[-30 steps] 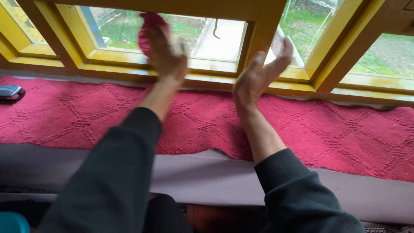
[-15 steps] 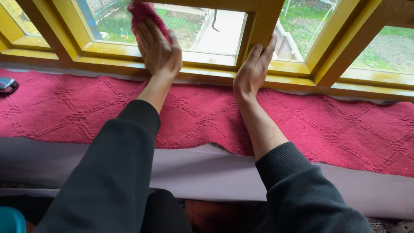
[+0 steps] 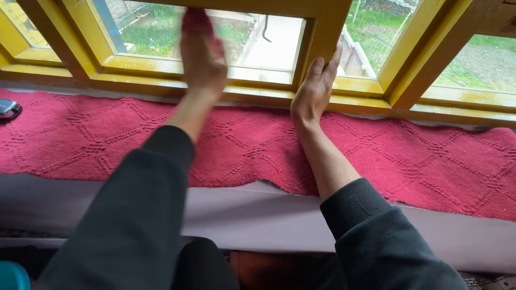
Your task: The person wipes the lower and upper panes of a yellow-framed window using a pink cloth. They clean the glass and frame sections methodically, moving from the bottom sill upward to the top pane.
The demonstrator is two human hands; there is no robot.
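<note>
1. The left hand (image 3: 201, 56) is raised flat against the window pane (image 3: 258, 40), blurred, its palm and fingers pressing a red cloth (image 3: 194, 19) onto the glass.
2. The cloth lies under and above the fingers; only its upper edge shows past the fingertips, near the top of the pane. The grip on it is a flat press rather than a closed fist.
3. The right hand (image 3: 314, 88) rests open on the yellow window frame (image 3: 317, 32), fingers stretched up along the upright post between two panes, holding nothing.
4. Both forearms cross a red knitted mat (image 3: 419, 156) on the sill.
5. A small dark object (image 3: 8, 109) lies at the mat's far left edge.
</note>
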